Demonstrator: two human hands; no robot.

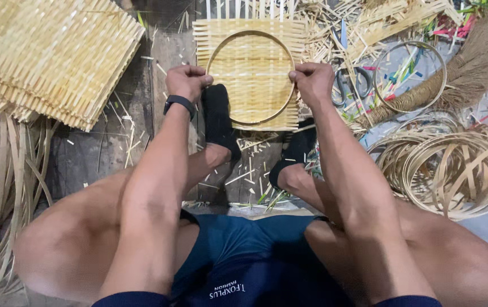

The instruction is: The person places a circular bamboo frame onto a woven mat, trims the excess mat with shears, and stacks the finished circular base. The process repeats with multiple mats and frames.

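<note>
From my feed I see bare forearms and bare knees. The left hand [187, 81] has a black smartwatch [179, 103] strapped at its wrist; the right hand [313, 81] wears nothing. Dark navy shorts [238, 256] carry small white lettering, and black ankle socks [219, 119] cover both feet.

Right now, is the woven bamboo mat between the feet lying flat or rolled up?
Flat. The woven mat lies spread on the floor, a bamboo hoop resting on it, gripped by the left hand and right hand.

Woven mat [252, 68]: far strips cut off at 12 o'clock edge; near corners hidden under black socks [219, 116]. Mat stack [50, 54] cropped at 10 o'clock. Scissors [351, 84] partly buried in scraps.
</note>
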